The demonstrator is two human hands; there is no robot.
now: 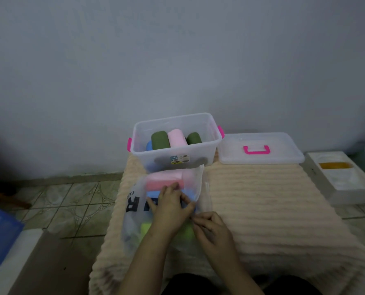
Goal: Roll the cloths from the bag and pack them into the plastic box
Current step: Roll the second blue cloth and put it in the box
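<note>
Folded cloths in translucent white plastic bag [134, 211], near-centre on beige ribbed mat [262, 209].
Left hand [168, 206] reaching inside, grip unclear; right hand [211, 228] pinching bag edge. Risk: film snagging, dragging neighbouring cloths out short of clear plastic box [177, 154].

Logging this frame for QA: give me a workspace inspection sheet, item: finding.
Surface: ribbed beige mat over tiled floor.
Job's things: clear plastic box, open, holds green, pink and blue rolls; its lid lies right of it; translucent bag holds pink, blue and yellow-green cloths.
Clutter: white tray at right, blue bin at left.
Hands: left hand reaches into the bag, on the blue cloth; right hand pinches the bag's edge.
Cables: nothing seen.
Surroundings: plain wall.
</note>
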